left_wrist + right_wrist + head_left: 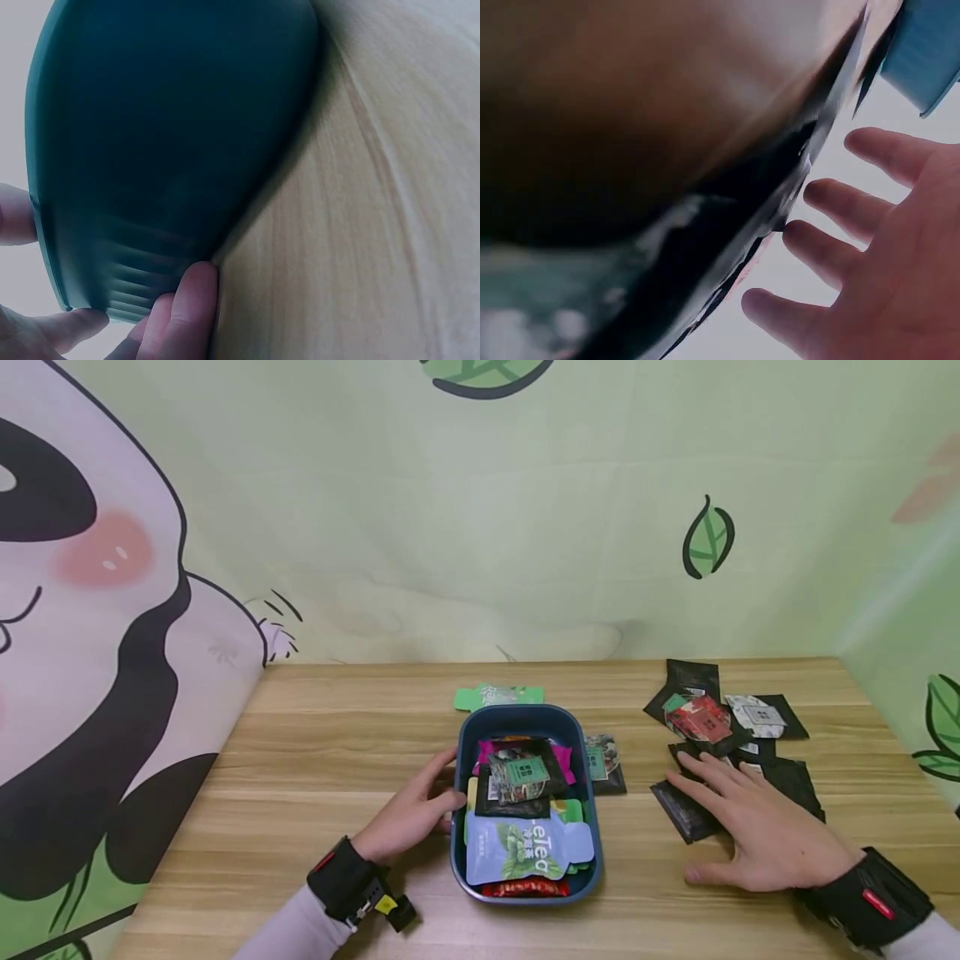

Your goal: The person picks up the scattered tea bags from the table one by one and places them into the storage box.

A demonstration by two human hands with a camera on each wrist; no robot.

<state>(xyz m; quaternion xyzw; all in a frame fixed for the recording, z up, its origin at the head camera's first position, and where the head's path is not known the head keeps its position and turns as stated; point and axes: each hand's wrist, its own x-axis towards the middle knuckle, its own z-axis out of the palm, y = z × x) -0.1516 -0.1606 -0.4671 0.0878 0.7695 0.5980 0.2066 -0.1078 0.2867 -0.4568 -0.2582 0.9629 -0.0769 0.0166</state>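
A dark blue plastic bin (pixel 589 860) stands on the table. My left hand (pixel 408 814) holds its left side, thumb at the rim and fingers against the outer wall, as the left wrist view also shows. Inside lie black tea sachets (pixel 521 777), a light blue pouch lettered "eTea" (pixel 498 852), and pink and red packets. On the right, my right hand (pixel 757 827) hovers low with spread fingers over black sachets (pixel 686 814), partly hiding them. In the right wrist view its fingers (pixel 829 255) are extended beside dark, blurred sachets (pixel 727 225).
More sachets lie behind the right hand, one with a red label (pixel 701 720) and one with a white label (pixel 761 716). A green pouch (pixel 498 695) lies behind the bin, and a black sachet (pixel 606 766) sits against its right side. A printed backdrop (pixel 480 527) rises behind the table.
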